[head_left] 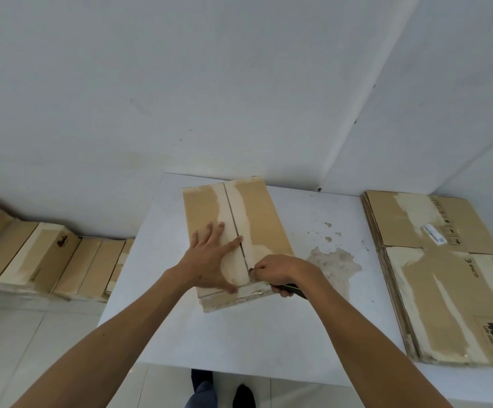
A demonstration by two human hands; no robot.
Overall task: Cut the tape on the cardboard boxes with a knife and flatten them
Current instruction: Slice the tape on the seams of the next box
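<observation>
- Far left, a row of closed cardboard boxes [42,257] stands on the floor [18,334] against the white wall [151,98], side by side, some with a dark print on top.
- The white worktop [239,334] fills the middle; its near edge overhangs pale floor tiles, where the person's dark shoes [243,396] show below it.
- A cardboard box [257,213] lies on the worktop near its far edge, long side running away from the person, with pale torn patches where tape [237,201] runs along the centre seam between its two top flaps.
- The left hand [212,257] lies flat on the box's left flap, fingers straight and spread, the forefinger alongside the seam, the thumb near the box's near edge. It presses down and grasps nothing.
- The right hand [277,272] is curled round a knife [290,288] with a dark handle and a yellow streak; the handle sticks out behind the palm towards the right. The blade end meets the seam at the near end of the box, just beside the left thumb; the blade itself is too small to make out.
- Right of the box, the worktop's surface has a worn, peeled patch [333,260] with small flecks beyond it.
- Far right, a stack of flattened boxes [439,278] rests on the worktop, well apart from the box being cut, with printed marks and a white label [433,234] on the top sheet.
</observation>
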